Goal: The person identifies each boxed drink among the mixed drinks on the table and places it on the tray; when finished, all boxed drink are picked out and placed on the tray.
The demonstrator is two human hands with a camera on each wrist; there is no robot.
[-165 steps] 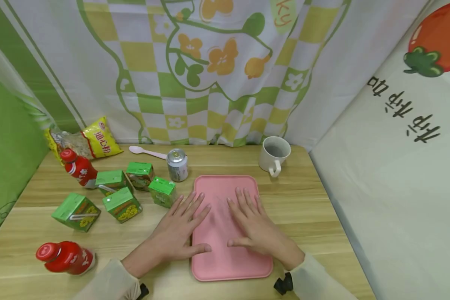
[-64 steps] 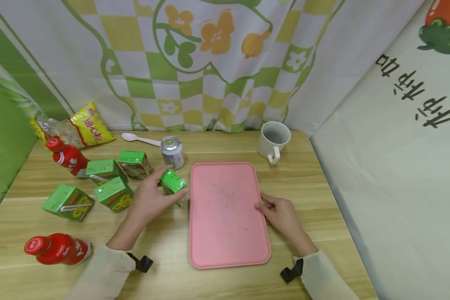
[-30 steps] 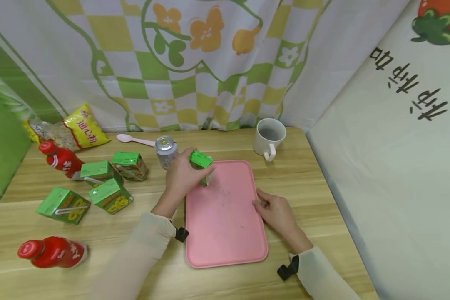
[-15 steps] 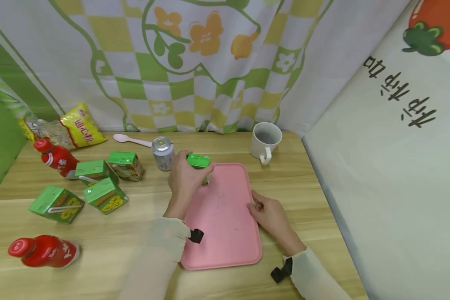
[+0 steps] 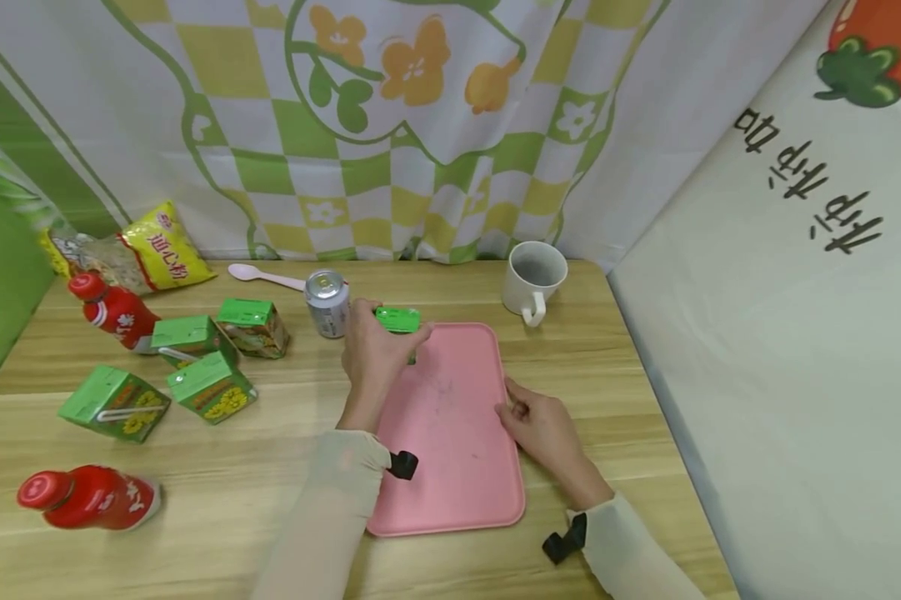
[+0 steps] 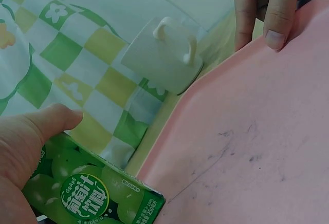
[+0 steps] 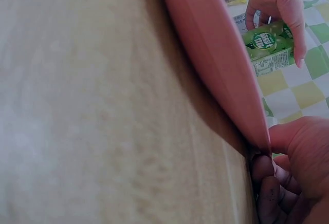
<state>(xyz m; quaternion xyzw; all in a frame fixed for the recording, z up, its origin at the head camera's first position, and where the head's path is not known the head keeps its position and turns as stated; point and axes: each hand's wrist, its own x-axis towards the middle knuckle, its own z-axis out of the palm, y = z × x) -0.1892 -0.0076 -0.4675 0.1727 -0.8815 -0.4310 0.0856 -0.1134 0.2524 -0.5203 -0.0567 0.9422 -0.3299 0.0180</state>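
Observation:
My left hand point(image 5: 378, 350) grips a green grape juice box point(image 6: 87, 185) between thumb and fingers. In the head view the box stands upright over the far left corner of the pink tray point(image 5: 450, 450), its lower part partly covered by my hand. The left wrist view shows its printed grape side near the tray surface. At the tray's right edge, my right hand point(image 5: 543, 425) pinches the rim, thumb on top and fingers curled beneath, as the right wrist view point(image 7: 298, 167) also shows.
Left of the tray stand several green juice boxes point(image 5: 210, 387), two red bottles point(image 5: 101, 498) and a silver can point(image 5: 327, 304). A yellow pasta bag point(image 5: 167, 250) and a pink spoon point(image 5: 266, 276) lie at the back. A white mug point(image 5: 534, 282) stands back right.
From lying flat on the tray, both hands moved: the left took the grape juice box and carried it right onto the tray's far left corner; the right took hold of the tray's right rim.

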